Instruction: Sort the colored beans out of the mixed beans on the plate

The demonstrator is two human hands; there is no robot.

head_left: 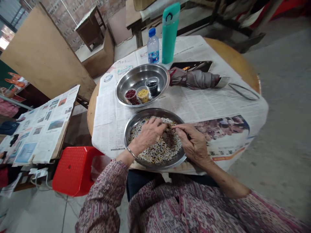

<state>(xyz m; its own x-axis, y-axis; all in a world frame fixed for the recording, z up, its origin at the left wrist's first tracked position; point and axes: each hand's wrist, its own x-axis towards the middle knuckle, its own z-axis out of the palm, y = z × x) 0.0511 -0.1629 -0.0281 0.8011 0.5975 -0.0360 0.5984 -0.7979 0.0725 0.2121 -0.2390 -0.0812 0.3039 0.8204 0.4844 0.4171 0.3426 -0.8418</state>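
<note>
Your left hand bends its fingers into mixed grains in the near steel bowl; your right hand brings thumb and forefinger close, any pinched piece too small to tell. Dark and yellow bits still speckle the grains; beyond, plastic cups hold separated red beans, yellow beans and black beans. The newspaper's Chinese headline and the water bottle's blue label aren't legible.

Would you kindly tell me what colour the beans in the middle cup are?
The beans are yellow, as the head view shows.
</note>
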